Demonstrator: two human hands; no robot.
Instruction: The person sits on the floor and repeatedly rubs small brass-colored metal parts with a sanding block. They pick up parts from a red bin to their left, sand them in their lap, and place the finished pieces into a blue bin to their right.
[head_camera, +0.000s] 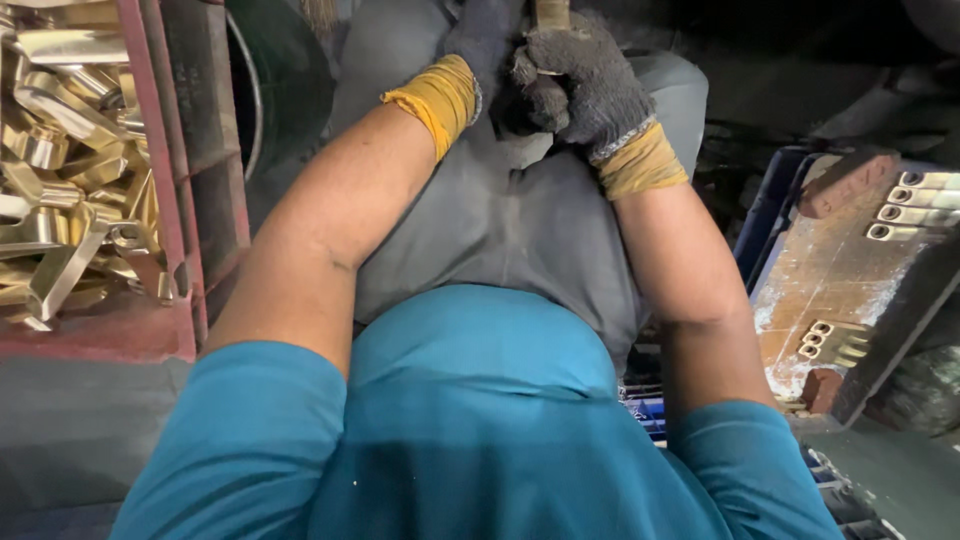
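Head view: my right hand (585, 70), in a dark knit glove, has its grip clamped on a brass piece (551, 14) above my lap. My left hand (485, 40) presses against it, grip unclear. Brass parts (70, 150) fill the red crate (165, 200) to the left.

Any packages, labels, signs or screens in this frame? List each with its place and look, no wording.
No labels, signs or screens show; only containers:
Red crate, far left: slatted plastic, heaped with shiny brass-coloured bent metal parts.
Blue crate, right: dark blue plastic rim, partly under a worn rusty board carrying small brass pieces.
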